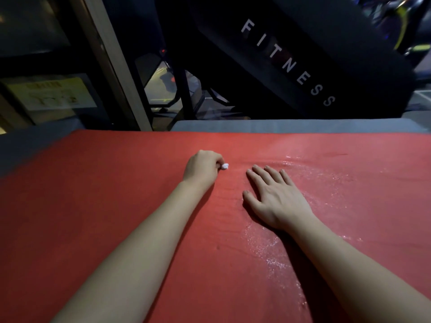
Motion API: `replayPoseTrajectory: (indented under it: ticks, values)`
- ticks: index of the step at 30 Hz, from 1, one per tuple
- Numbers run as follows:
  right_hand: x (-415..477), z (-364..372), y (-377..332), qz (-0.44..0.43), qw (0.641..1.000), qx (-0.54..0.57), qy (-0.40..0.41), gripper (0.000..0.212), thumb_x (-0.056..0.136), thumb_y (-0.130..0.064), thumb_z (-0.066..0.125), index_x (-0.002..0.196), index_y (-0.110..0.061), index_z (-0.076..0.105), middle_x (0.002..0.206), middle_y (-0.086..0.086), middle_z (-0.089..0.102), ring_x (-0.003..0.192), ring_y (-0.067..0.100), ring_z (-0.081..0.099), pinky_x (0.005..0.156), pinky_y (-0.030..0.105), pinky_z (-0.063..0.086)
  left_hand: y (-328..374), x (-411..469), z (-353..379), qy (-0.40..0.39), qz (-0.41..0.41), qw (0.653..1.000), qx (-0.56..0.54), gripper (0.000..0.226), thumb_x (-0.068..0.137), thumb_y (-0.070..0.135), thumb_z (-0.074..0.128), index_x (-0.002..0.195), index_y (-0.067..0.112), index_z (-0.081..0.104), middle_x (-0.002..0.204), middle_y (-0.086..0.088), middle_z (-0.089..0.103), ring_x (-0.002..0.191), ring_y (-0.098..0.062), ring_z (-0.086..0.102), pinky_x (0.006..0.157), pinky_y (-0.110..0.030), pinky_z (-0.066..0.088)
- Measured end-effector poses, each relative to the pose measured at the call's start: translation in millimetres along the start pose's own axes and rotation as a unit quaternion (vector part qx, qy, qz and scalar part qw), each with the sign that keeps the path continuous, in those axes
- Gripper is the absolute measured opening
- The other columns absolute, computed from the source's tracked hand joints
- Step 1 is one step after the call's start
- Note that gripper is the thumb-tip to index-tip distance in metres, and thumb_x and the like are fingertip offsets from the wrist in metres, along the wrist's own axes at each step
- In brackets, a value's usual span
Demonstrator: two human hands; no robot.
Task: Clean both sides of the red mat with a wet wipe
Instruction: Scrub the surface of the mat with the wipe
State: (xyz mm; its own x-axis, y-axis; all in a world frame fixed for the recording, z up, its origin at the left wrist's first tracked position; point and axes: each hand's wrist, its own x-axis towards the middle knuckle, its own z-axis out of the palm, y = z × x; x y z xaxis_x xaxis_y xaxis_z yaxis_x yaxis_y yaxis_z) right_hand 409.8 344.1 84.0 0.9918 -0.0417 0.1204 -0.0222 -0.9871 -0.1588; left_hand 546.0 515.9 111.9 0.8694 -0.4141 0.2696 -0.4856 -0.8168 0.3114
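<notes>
Bare forearms (140, 248) are stretching up from the bottom edge as I am following the feed remotely, lying over the red mat (81, 206), which is spreading flat across most of the lower view on a grey padded surface (279, 125). The left hand (203, 170) is curling into a loose fist near the mat's middle and pinching a small balled wet wipe (224, 166) at its fingertips; whether the wad is touching the mat I cannot tell. The right hand (277, 199) is lying flat just beside it, fingers straight and spread, holding nothing and pressing the mat down. A wet sheen (314, 183) is glistening over the right half while the left half is looking dry, so I am judging this face about half wiped and the underside not yet done. The wipe is looking so small and crumpled that it may be drying out and leaving streaks, and the slick patch under the right palm may be letting that hand slide. Beyond the far edge a black machine lettered FITNESS (303, 66) is looming in dim light. The mat's near and side edges are running out of frame, and its underside is hidden.
</notes>
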Motion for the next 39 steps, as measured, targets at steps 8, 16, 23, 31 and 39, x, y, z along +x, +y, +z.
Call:
replayPoseTrajectory:
  ticks: [8,16,23,31,39]
  values:
    - [-8.7,-8.7,-10.8,0.025,0.999,-0.013,0.024,0.056,0.098,-0.051,0.029,0.147,-0.026,0.041,0.158,-0.005,0.036,0.146,0.018,0.028,0.121,0.041,0.018,-0.7,-52.9,-13.2,0.008,-0.033,0.999,0.002,0.020,0.095,0.023,0.063,0.101,0.033,0.078,0.104,0.000,0.074,0.098,-0.029,0.068,0.076,-0.032,0.049]
    - [-73.0,-12.3,-44.8,0.050,0.997,0.041,-0.041,0.075,0.098,-0.064,0.021,0.159,-0.022,0.013,0.167,-0.003,0.004,0.154,0.019,-0.002,0.125,0.044,-0.002,14.2,-29.9,-26.3,-0.032,-0.033,0.998,0.046,0.021,0.095,0.020,0.062,0.105,0.030,0.078,0.107,-0.005,0.073,0.099,-0.031,0.068,0.075,-0.031,0.046]
    - [-73.5,-6.1,-44.8,0.056,0.998,0.024,-0.006,0.077,0.096,-0.065,0.016,0.159,-0.022,0.013,0.167,-0.003,0.004,0.154,0.017,-0.002,0.125,0.044,-0.002,2.2,-72.1,-27.6,-0.024,-0.016,1.000,-0.006,0.013,0.092,0.025,0.069,0.096,0.032,0.079,0.097,0.001,0.076,0.093,-0.028,0.070,0.076,-0.035,0.054]
    - [-69.7,-3.7,-45.8,0.063,0.998,0.018,0.001,0.066,0.101,-0.053,0.021,0.158,-0.020,0.022,0.166,-0.001,0.014,0.153,0.021,0.008,0.124,0.047,0.005,-0.3,-99.0,-32.7,-0.008,-0.011,1.000,0.024,0.012,0.091,0.035,0.068,0.098,0.033,0.078,0.100,-0.003,0.075,0.096,-0.033,0.068,0.075,-0.035,0.052]
    - [-119.8,-13.6,-64.8,0.050,0.997,0.065,-0.003,0.052,0.104,-0.041,0.031,0.151,-0.021,0.036,0.163,0.000,0.026,0.151,0.018,0.018,0.123,0.043,0.013,8.2,-150.6,-55.6,-0.048,0.043,0.997,0.041,0.015,0.095,0.030,0.067,0.104,0.029,0.079,0.107,-0.001,0.075,0.104,-0.028,0.067,0.083,-0.035,0.051]
